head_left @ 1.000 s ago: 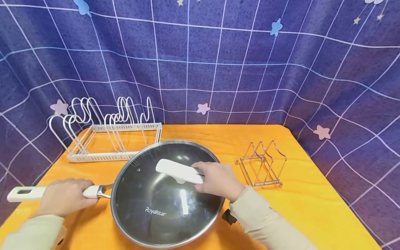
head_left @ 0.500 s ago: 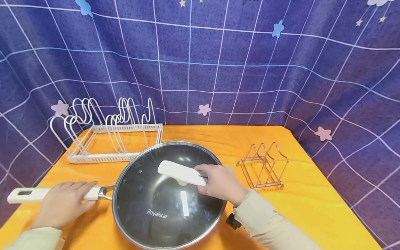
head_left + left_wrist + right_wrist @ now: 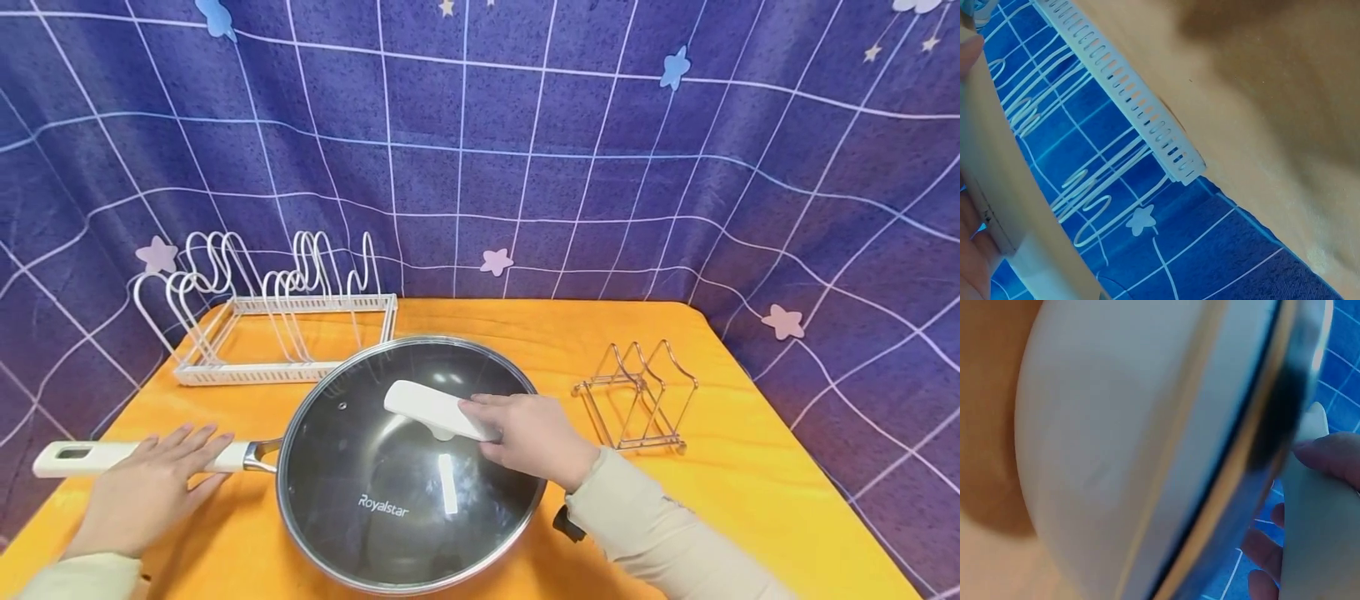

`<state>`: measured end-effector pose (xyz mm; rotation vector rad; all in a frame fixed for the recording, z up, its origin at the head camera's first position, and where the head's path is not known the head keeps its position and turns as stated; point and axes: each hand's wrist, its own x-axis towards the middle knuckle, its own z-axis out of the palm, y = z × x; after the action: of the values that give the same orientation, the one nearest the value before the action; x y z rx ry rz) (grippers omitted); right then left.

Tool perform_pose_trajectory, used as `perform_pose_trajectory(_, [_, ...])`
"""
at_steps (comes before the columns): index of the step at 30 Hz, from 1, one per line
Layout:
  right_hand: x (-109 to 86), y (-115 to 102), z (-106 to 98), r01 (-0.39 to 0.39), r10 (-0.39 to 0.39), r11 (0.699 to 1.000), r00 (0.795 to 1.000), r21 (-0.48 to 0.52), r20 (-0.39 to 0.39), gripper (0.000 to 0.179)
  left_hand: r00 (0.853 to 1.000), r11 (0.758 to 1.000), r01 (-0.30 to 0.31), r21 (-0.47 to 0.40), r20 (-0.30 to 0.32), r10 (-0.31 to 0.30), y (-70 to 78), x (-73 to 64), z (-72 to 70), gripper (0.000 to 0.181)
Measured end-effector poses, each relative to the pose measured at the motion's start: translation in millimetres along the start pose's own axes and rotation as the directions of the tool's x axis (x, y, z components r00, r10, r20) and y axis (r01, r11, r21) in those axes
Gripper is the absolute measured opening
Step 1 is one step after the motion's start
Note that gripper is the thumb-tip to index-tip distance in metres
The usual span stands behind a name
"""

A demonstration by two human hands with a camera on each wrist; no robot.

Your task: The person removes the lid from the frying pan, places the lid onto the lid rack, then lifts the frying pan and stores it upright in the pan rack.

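Observation:
A wok with a pale outside stands on the orange cloth, covered by a dark glass lid marked Royalstar. My right hand holds one end of the lid's white handle, thumb on one side and fingers on the other in the right wrist view. The lid sits on the wok's rim. Across the wok's long cream handle lies my left hand, its fingers extended over the handle rather than wrapped round it. That handle also crosses the left wrist view.
A white wire rack with upright loops stands behind the wok at the left. To the right is a small copper-coloured wire rack. A blue star-patterned curtain hangs behind the orange-covered table.
The left hand's fingers have uncurled from the wok handle and now lie extended across it. My right hand keeps its hold on the lid handle. The whole view has shifted slightly.

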<state>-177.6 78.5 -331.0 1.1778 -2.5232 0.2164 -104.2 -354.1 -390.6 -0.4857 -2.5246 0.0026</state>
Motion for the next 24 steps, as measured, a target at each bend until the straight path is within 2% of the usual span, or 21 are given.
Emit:
perform_pose_trajectory(3, [-0.2,0,1,0.118,-0.126,0.982,0.991,-0.145,-0.045,0.05,1.0,1.0,0.012,0.0,0.01,-0.012,0.8,-1.6,-1.3,0.086])
perform_pose_trajectory(5, [-0.1,1,1,0.174,-0.191,0.963,0.979,-0.205,-0.064,0.051,1.0,1.0,0.018,0.0,0.015,-0.018,1.0,-2.2,-1.7,0.082])
perform_pose_trajectory(7, [0.8,3,0,0.205,-0.218,0.959,0.975,-0.198,-0.049,0.052,1.0,1.0,0.021,0.0,0.019,-0.021,1.3,-2.3,-2.0,0.079])
perform_pose_trajectory(9, [2.6,6,-3,0.212,-0.213,0.972,0.977,-0.103,0.002,0.053,0.999,1.0,0.026,0.001,0.026,-0.026,1.7,-2.2,-2.2,0.072])
perform_pose_trajectory(13, [6.8,9,-10,0.157,-0.172,0.982,0.974,0.108,0.149,0.057,0.998,0.999,0.041,0.005,0.041,-0.041,2.7,-1.7,-2.5,0.06])
perform_pose_trajectory(15, [7.9,10,-12,0.115,-0.148,0.979,0.969,0.168,0.199,0.058,0.998,0.999,0.047,0.004,0.048,-0.047,3.1,-2.0,-2.4,0.058])
perform_pose_trajectory(18, [9.3,9,-12,0.069,-0.113,0.98,0.965,0.186,0.238,0.061,0.998,0.999,0.05,0.003,0.044,-0.05,3.1,-2.4,-2.0,0.064])
perform_pose_trajectory(24, [12.6,5,-13,-0.074,0.02,0.983,0.953,0.168,0.303,0.066,0.998,0.999,0.053,0.006,0.03,-0.053,3.5,-3.1,-1.9,0.067])
